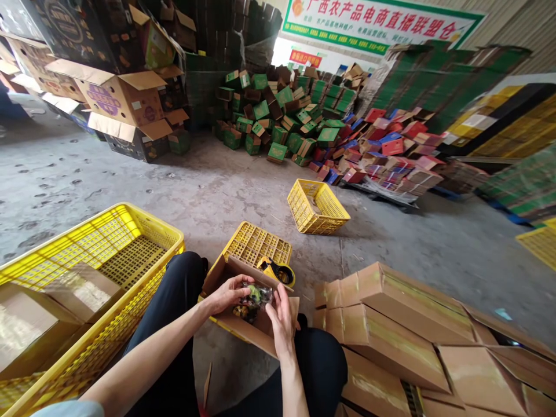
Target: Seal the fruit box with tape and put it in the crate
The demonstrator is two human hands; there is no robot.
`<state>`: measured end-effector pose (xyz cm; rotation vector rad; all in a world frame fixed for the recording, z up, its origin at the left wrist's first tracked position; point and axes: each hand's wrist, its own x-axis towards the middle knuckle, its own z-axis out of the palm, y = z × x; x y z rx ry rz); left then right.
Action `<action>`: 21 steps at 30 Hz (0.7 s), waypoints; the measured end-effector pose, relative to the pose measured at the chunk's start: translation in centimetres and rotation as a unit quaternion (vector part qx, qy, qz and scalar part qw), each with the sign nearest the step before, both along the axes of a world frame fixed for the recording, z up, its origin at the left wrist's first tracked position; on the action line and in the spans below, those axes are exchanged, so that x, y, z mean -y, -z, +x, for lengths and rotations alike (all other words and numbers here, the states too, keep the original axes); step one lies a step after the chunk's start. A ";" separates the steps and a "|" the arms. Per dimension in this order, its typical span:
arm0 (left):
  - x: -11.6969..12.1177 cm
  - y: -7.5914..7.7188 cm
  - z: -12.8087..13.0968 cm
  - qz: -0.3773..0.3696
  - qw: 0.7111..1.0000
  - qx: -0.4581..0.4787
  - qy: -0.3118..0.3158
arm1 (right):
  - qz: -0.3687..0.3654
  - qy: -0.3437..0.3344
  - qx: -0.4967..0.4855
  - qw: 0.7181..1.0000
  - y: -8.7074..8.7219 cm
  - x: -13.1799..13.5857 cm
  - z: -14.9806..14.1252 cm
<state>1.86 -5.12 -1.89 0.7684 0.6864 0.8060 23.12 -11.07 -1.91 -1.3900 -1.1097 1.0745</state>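
My left hand grips the left end of a clear plastic packet with something green inside; its exact kind I cannot make out. At the packet's right end, my right hand holds it between thumb and fingers. Both hands are over an open cardboard box between my knees. Inside that box, a few small yellowish and dark items show below the packet. The box rests on an upturned yellow crate. A yellow and black tape dispenser lies on the crate, just beyond the box.
To the left stands a large yellow crate with taped cardboard boxes inside. Taped cartons are stacked at my right. Ahead on the floor sits a smaller yellow crate. Piles of green boxes and red boxes lie farther back.
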 end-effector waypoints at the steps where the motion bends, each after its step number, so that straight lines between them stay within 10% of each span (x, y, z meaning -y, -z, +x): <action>1: 0.0 0.0 0.0 0.008 1.000 0.000 0.005 | -0.015 0.012 -0.022 1.000 -0.1 0.0 -0.1; 21: 0.1 -0.3 0.0 -0.011 0.999 -0.006 0.049 | -0.062 -0.004 -0.083 0.995 -1.5 0.2 -0.4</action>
